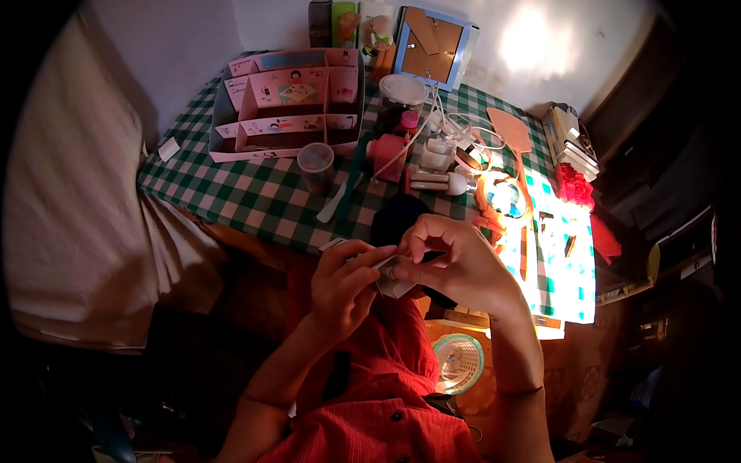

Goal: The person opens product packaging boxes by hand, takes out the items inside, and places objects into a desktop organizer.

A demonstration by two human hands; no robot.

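Observation:
Over my lap, just off the table's front edge, my left hand [343, 282] grips a small pale piece [396, 285], partly see-through like a plastic packet; its exact kind cannot be made out. The thumb and fingers of my right hand [459, 266] pinch the upper right part of that same piece. Both hands are closed, their fingertips close together. Right behind them on the table lies a dark, rounded item [397, 218], partly covered by my right hand.
The checked tablecloth [255, 185] bears a pink divided box [282, 89], a lidded tub [315, 166], a jar [401, 96], a pink bottle [386, 154], a light bulb [444, 182] and white cables. A blue frame [432, 46] leans on the wall. Below stands a basket [459, 363].

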